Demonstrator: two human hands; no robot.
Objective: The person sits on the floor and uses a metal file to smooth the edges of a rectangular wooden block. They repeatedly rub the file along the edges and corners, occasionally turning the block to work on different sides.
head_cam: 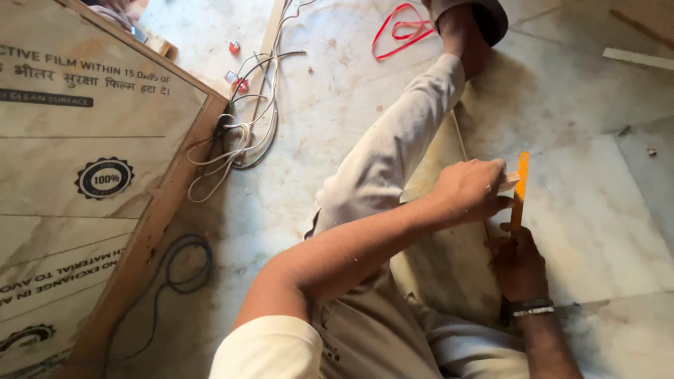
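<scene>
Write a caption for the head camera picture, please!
Seated on a marble floor, left hand and right hand grip an orange tool.

I saw an orange tool (520, 191), slim and flat, standing nearly upright above the pale stone floor. A short pale strip (508, 182) crossed it near the top, and its lower end was hidden in a fist.

Warm, fairly bright daylight, strongest on the pale marble floor (604, 210) toward its right edge, slightly washed out. Soft shadow under the beige-trousered leg (393, 147). Wide-angle bending at frame edges. Near cream sleeve (267, 347) soft; mild motion blur on hands.
</scene>
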